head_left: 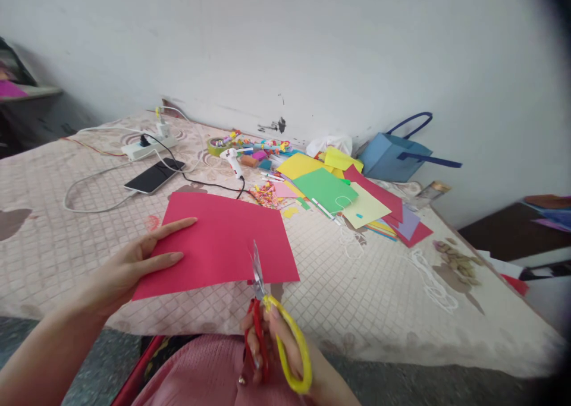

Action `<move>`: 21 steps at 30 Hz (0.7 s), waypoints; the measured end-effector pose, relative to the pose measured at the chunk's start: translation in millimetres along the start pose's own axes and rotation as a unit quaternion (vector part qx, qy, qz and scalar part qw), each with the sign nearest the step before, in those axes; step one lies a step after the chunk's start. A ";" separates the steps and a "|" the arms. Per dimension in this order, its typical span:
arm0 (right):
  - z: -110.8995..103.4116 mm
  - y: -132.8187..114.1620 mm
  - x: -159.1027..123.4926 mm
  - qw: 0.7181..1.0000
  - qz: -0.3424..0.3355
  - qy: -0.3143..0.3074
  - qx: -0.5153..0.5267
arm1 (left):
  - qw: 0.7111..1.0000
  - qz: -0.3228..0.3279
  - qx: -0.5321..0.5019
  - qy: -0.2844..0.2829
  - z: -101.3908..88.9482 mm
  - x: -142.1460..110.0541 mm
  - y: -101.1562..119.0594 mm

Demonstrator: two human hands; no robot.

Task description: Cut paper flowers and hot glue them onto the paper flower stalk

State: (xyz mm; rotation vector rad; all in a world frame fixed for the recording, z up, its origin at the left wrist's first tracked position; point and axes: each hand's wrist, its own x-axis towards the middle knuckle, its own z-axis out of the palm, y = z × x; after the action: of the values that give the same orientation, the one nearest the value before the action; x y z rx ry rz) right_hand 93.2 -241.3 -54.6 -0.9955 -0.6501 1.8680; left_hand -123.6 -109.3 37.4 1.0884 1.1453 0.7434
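Note:
A red sheet of paper [223,233] lies near the table's front edge, its near side lifted a little. My left hand [138,260] is at its left side, thumb and forefinger stretched over the top; the other fingers are hidden. My right hand [279,340] grips a pair of scissors [257,275] with one red and one yellow handle. The blades point away from me and meet the near edge of the sheet right of its middle, one blade showing above the paper.
Behind the sheet lie a phone [154,175], a power strip [149,147] and a white glue gun [232,162] with its cord. Coloured papers [325,189] are piled to the right, before a blue bag [395,156]. White string [432,281] lies farther right.

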 end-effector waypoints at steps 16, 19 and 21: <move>-40.4 -51.7 -21.8 0.995 -0.030 -0.096 -0.010 | 0.999 -0.047 -0.011 -0.008 -9.9 6.9 -5.9; -28.6 -59.8 1.7 0.997 0.016 -0.063 0.034 | 0.999 -0.006 0.046 0.024 -12.4 8.8 -10.8; -24.2 -61.7 9.7 0.993 0.076 -0.059 0.062 | 0.997 -0.001 0.067 0.038 -13.6 10.4 -15.2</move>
State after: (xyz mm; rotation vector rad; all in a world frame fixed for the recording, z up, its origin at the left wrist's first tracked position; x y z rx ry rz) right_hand 139.6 -203.3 -24.6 -0.8791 -0.5325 2.0863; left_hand -134.6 -101.1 19.0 1.1788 1.2750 0.7210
